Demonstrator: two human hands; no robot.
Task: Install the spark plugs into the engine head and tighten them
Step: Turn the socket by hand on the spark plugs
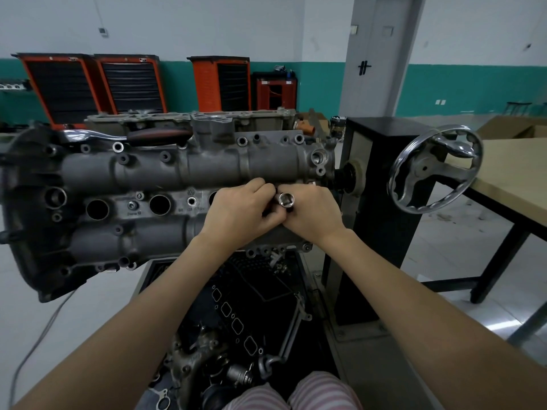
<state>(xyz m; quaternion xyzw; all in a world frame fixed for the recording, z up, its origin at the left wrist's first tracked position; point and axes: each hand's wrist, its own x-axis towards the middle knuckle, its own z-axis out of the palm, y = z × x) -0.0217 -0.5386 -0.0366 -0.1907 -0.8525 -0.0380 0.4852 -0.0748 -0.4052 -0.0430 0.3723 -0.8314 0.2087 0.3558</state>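
Both gripping a socket (286, 200) over the engine head (177, 173): left hand (245, 211) and right hand (313, 216), at its right-end well. Plug hidden. Seating stage, likely; next, straight lowering, gentle threading.

My left hand (241, 213) and right hand (310, 214) meet over the engine head (177, 170), fingers curled round a chrome socket (286, 200), open end up | two plug wells (97, 209) open to the left | ratchet (130, 137) lying on the head's far edge | stand handwheel (435, 168) to the right
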